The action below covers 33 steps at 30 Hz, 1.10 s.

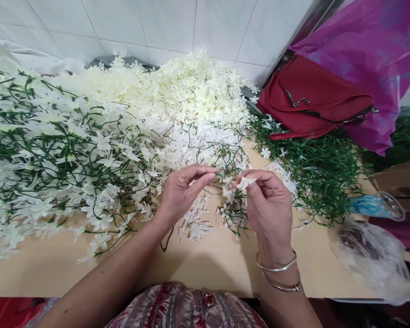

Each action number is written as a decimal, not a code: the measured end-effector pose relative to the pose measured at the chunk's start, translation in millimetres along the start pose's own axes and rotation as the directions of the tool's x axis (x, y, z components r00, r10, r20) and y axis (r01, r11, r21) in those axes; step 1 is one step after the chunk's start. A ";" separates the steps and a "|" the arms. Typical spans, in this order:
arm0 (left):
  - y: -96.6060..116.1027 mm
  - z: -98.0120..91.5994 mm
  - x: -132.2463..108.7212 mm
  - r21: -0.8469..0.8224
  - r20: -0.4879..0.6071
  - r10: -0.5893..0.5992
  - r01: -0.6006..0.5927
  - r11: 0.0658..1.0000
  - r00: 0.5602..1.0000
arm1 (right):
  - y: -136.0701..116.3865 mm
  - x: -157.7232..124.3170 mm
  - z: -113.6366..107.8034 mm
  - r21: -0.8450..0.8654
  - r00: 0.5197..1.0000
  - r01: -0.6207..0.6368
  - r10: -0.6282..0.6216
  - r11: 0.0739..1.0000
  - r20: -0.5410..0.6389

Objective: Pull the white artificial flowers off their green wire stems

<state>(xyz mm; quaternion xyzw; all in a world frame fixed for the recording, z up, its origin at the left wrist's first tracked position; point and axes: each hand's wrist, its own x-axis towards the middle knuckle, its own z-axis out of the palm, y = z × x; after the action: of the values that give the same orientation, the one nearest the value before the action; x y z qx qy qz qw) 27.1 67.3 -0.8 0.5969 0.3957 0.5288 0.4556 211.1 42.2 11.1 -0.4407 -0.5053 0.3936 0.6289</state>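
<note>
My right hand [271, 196] is closed in a pinch on a white artificial flower [246, 182], its petals showing between thumb and forefinger. To its left, my left hand [187, 184] pinches what looks like the end of a thin green stem [220, 173]. The two hands are a short gap apart above the table. Under and between them lie loose green stems [237, 212] and small white stamen pieces [198, 223]. A big heap of assembled white flowers on green stems [99, 159] spreads beside my left hand.
Loose cream petals [198, 86] are piled against the tiled wall [171, 27]. Bare green stems [328, 173] form a heap on the right. Behind it are a red handbag [314, 100] and a purple plastic bag [372, 59]. A blue-patterned cup [372, 206] and clear plastic bag [372, 259] sit at the right edge.
</note>
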 end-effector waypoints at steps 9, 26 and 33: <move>-7.0 6.0 1.0 -0.126 0.103 -0.115 0.128 0.984 0.988 | 10.5 1.1 -4.4 -0.052 0.983 -0.158 0.162 0.986 0.085; -7.0 7.6 0.4 -0.182 0.199 -0.107 0.144 0.973 0.974 | 10.3 0.2 -2.4 -0.071 0.968 -0.226 0.232 0.971 0.093; -14.5 8.4 2.3 -0.280 0.268 -0.189 0.264 0.923 0.945 | 17.3 -0.6 0.2 -0.044 0.957 -0.266 0.269 0.963 0.110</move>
<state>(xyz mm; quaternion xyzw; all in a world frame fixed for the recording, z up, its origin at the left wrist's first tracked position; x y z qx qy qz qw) 35.9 72.4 -14.3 0.5259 0.3169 0.4534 0.6461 209.9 46.9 -5.5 -0.4906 -0.4820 0.4925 0.5333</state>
